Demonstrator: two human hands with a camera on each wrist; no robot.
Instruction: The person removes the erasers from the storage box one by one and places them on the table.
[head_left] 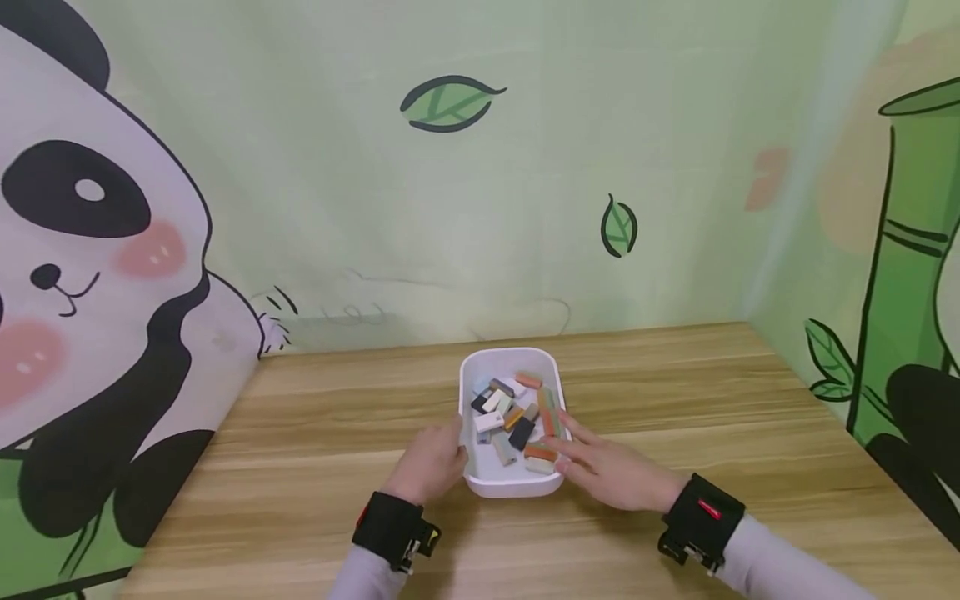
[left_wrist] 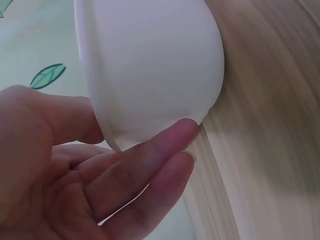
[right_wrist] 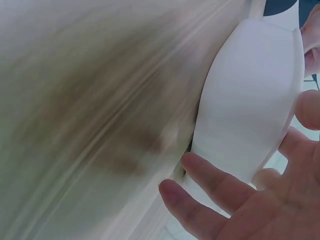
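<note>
A white plastic tub (head_left: 512,491) with rounded corners stands lengthwise at the wood-grain table, between both hands. Inside lie several small oblong blocks (head_left: 522,432) in orange, grey, white and black. My left hand (head_left: 429,462) holds the tub's left side, its thumb by the rim and the other fingers (left_wrist: 165,140) against the outer wall. At the right side, my right hand (head_left: 618,477) grips the wall near the rim with the thumb and forefinger. Its lower fingers (right_wrist: 215,182) spread out below, close to the tabletop. The far sides of the walls are hidden in both wrist views.
The wood-grain table (head_left: 337,400) extends around the tub. A pale green cloth backdrop (head_left: 337,167) rises behind it, printed with leaves, a panda and bamboo. Black camera straps (head_left: 705,518) circle both wrists.
</note>
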